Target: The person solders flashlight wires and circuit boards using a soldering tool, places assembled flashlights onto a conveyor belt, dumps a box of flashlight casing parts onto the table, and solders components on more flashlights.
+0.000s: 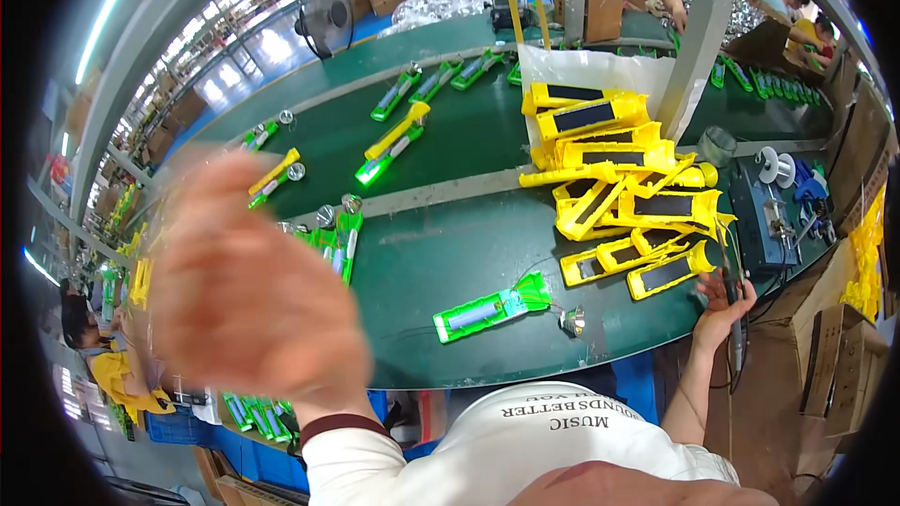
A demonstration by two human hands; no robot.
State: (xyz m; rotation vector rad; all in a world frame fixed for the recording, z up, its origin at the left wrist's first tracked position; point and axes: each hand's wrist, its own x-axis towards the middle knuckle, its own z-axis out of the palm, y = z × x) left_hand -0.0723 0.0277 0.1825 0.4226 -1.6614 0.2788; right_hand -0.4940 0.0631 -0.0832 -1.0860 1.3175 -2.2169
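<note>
Right grip (722,305) half-closed around slim tool (739,342), left grip (258,286) blurred, state unclear; lettered shirt (525,445).

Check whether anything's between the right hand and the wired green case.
Partly: the nearest yellow cover and the silver lamp cup edge the path from the right hand to the green case.

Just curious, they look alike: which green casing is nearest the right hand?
The lone green casing, beside a silver reflector, left of the right hand; the others lie farther away.
</note>
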